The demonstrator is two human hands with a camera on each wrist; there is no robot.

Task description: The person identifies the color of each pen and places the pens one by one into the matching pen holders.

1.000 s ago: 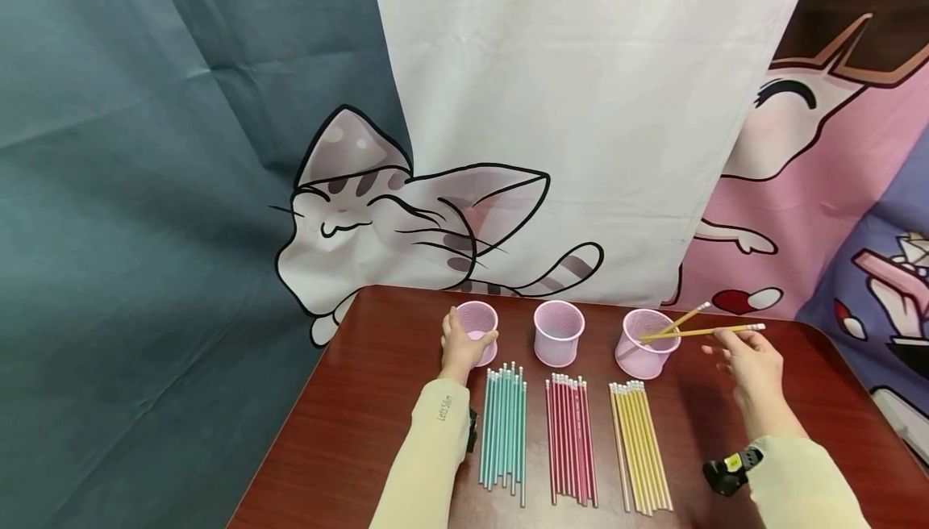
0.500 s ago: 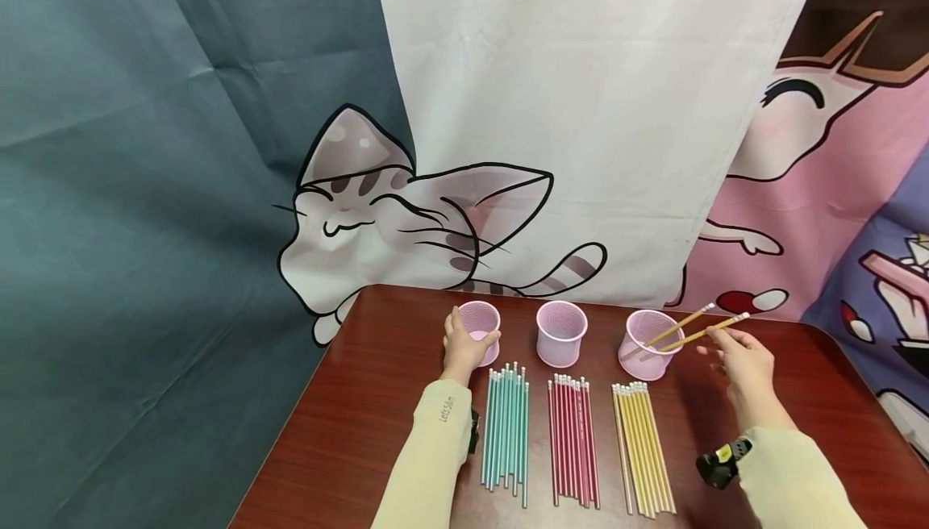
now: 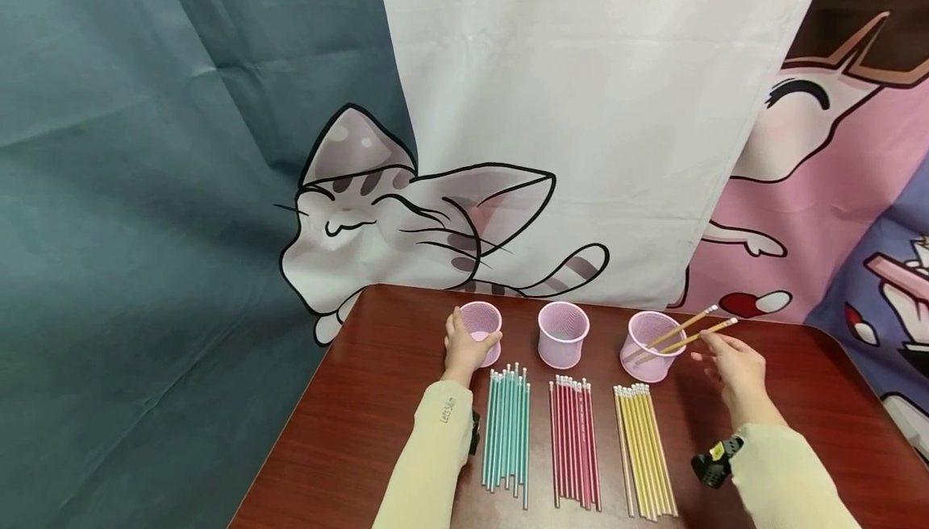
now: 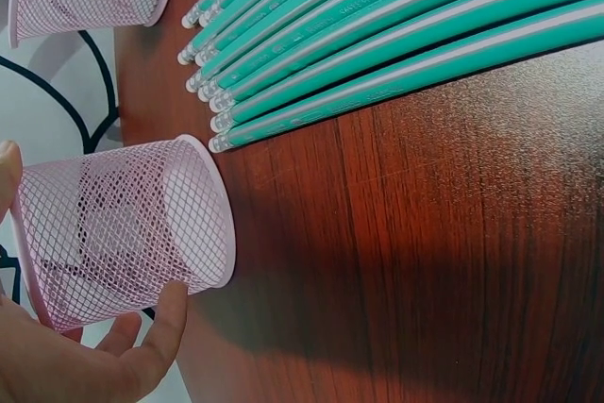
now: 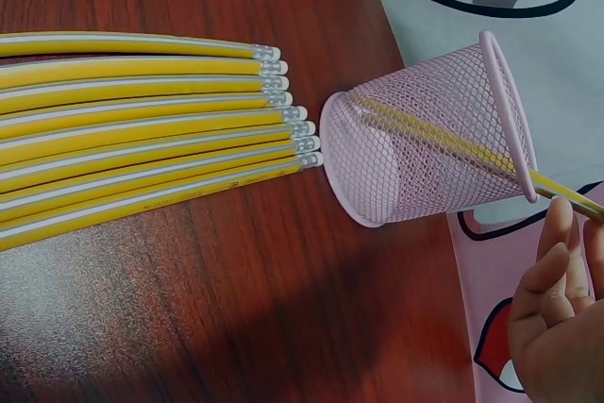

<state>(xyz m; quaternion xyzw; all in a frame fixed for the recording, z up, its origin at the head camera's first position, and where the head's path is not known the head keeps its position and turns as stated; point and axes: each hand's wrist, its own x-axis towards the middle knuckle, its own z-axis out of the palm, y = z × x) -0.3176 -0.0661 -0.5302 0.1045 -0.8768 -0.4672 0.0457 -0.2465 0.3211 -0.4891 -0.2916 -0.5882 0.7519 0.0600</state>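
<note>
Gripping the left pink mesh pencil cup (image 4: 123, 224) by its wall with the left hand (image 3: 463, 350) — fingers round one side, thumb on the other. Pinching the front yellow pencil (image 3: 685, 341) toward its white eraser end with the fingertips of the right hand (image 3: 735, 368), just outside the rim of the right pink mesh pencil cup (image 3: 646, 368). Slanting down into that cup, eraser up, beside the back yellow pencil (image 3: 685, 326), also leaning over the rim. Hard to tell whether touching the base inside. Upright between those two cups, apart from both: the middle pink mesh pencil cup (image 3: 561, 349). Laid flat on the reddish-brown wooden surface (image 3: 392, 368) in side-by-side rows, eraser ends toward the cups — from left to right, the teal pencils (image 3: 506, 432), the crimson pencils (image 3: 575, 444) and the row of yellow pencils (image 3: 644, 452). Hanging behind the surface: a fabric backdrop (image 3: 602, 110) with a printed cartoon cat (image 3: 363, 222). Strapped by the right sleeve (image 3: 787, 468): a small black device (image 3: 713, 464).
</note>
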